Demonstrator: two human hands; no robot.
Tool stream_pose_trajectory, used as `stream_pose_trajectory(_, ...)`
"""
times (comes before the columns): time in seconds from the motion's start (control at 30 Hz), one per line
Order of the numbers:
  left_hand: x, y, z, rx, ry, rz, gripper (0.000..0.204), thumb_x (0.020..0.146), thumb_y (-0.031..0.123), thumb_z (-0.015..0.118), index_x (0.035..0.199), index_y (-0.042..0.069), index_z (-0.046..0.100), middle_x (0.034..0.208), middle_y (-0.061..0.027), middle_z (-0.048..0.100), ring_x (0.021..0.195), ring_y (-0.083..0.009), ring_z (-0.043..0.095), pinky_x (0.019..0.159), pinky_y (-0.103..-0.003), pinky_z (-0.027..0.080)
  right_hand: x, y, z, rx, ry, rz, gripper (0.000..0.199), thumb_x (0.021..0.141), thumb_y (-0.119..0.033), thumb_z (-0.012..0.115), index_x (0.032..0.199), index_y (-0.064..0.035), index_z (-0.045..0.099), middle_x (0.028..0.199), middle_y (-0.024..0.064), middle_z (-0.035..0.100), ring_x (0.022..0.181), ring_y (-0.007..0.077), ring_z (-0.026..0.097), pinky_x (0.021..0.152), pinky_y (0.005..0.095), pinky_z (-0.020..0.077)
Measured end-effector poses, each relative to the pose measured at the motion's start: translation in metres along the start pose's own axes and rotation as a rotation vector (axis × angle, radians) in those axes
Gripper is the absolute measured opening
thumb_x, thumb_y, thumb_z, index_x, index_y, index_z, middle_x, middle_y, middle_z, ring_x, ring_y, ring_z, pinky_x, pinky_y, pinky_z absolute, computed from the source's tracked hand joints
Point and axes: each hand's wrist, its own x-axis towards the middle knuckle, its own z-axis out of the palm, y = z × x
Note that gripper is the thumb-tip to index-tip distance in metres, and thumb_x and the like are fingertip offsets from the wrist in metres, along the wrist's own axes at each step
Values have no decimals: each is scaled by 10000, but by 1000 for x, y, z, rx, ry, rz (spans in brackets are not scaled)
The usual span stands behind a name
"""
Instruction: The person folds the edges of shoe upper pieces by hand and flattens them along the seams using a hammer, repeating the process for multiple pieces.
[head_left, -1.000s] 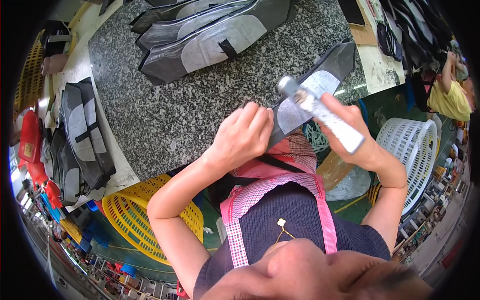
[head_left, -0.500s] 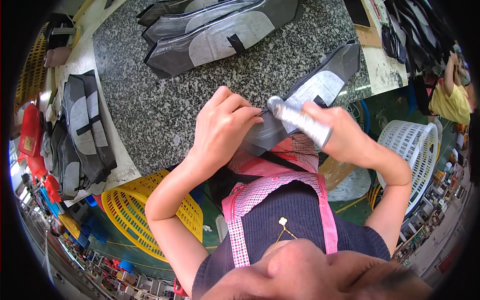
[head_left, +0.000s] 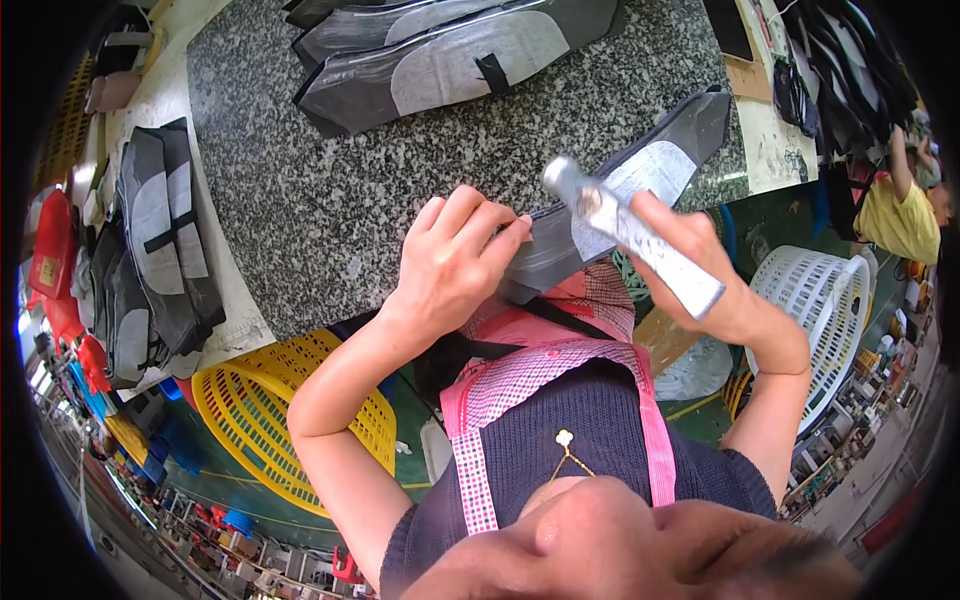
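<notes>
A dark grey and light grey fabric panel (head_left: 640, 180) lies on the speckled granite table (head_left: 330, 190), hanging over its near edge. My left hand (head_left: 450, 265) presses down on the panel's near end with bent fingers. My right hand (head_left: 690, 270) grips a metal hammer (head_left: 625, 230) by its silvery handle, its head raised just above the panel.
A stack of similar grey fabric panels (head_left: 450, 55) lies at the far side of the table. More grey pieces (head_left: 150, 250) are piled at the left. A yellow basket (head_left: 270, 410) stands below left, a white basket (head_left: 830, 320) at the right. Another person (head_left: 905, 215) in yellow works at the far right.
The hammer head came down onto the panel half a second ago and has now lifted again. My left hand has slid a little left along the panel.
</notes>
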Motion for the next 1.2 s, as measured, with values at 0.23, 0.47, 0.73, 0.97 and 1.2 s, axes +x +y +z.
stream_pose_trajectory(0.23, -8, -4, 0, -91, 104, -258, 198, 683, 248, 838, 798, 125, 733, 796, 39, 637, 785, -187, 556, 671, -357, 429, 2, 12, 14, -55, -124, 55, 157, 927, -115, 576, 996, -16, 475, 698, 243, 603, 705, 467, 623, 589, 547, 466)
stream_pose_trajectory(0.47, -12, 7, 7, -144, 169, -274, 147, 701, 126, 845, 805, 100, 745, 776, 7, 670, 730, -206, 557, 643, -351, 440, -4, 1, 5, 114, 4, -55, 199, 887, -81, 631, 974, -24, 461, 740, 225, 615, 719, 446, 635, 580, 500, 476)
stream_pose_trajectory(0.73, -20, 19, 4, 156, 69, -97, 241, 785, 160, 756, 1006, 79, 708, 858, 3, 632, 783, -194, 542, 646, -337, 396, 3, 9, 15, 101, -60, -89, 203, 907, -102, 632, 1013, -9, 487, 727, 220, 596, 724, 452, 633, 581, 461, 489)
stream_pose_trajectory(0.97, -20, 22, 7, 309, 52, 13, 143, 828, 111, 680, 916, -1, 678, 821, -47, 579, 792, -188, 552, 630, -319, 407, 7, 7, 19, -7, -111, -42, 207, 876, -73, 633, 987, 2, 475, 704, 244, 598, 730, 465, 630, 598, 505, 480)
stream_pose_trajectory(1.2, -27, 44, 31, 154, 31, 145, 285, 866, 169, 666, 1058, -41, 679, 1047, -121, 668, 995, -246, 643, 858, -335, 543, 18, 1, 17, -4, -152, 30, 161, 934, -112, 567, 984, 3, 466, 662, 238, 580, 709, 478, 617, 566, 501, 482)
